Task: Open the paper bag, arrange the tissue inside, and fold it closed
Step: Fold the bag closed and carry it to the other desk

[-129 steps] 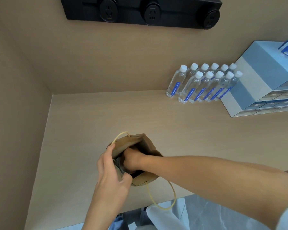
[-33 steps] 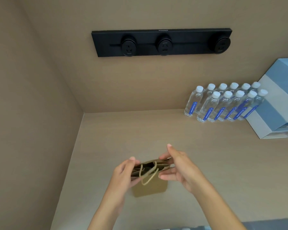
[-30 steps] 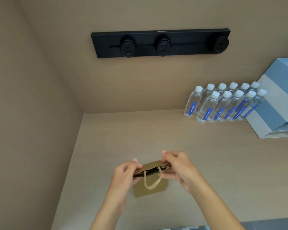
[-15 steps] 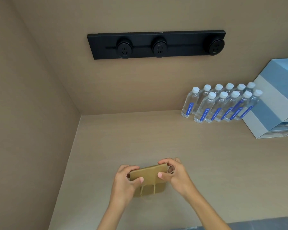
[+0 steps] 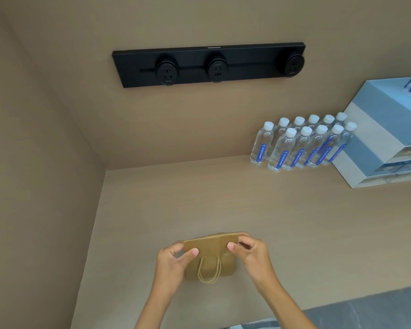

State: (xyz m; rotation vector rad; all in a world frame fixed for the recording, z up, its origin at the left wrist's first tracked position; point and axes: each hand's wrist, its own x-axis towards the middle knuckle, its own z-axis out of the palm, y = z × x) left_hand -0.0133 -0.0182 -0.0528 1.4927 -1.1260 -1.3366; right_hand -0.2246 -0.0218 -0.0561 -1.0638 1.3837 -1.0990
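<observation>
A small brown paper bag point(image 5: 211, 248) stands on the beige counter near its front edge. Its top is folded over toward me, and the mouth is flat and closed. Two tan cord handles point(image 5: 209, 273) hang down over the front face. My left hand point(image 5: 173, 262) pinches the left end of the folded top, thumb on the front. My right hand point(image 5: 252, 255) pinches the right end the same way. The tissue is hidden inside the bag.
Several water bottles point(image 5: 299, 143) stand in rows at the back right, next to a blue and white stack of boxes point(image 5: 380, 141). A black socket strip point(image 5: 209, 65) is on the back wall. A side wall point(image 5: 33, 186) rises close on the left.
The bag's mouth was open with dark tissue showing a second ago. Both hands have since pressed it flat and folded the top down toward me, and the handles now hang in front.
</observation>
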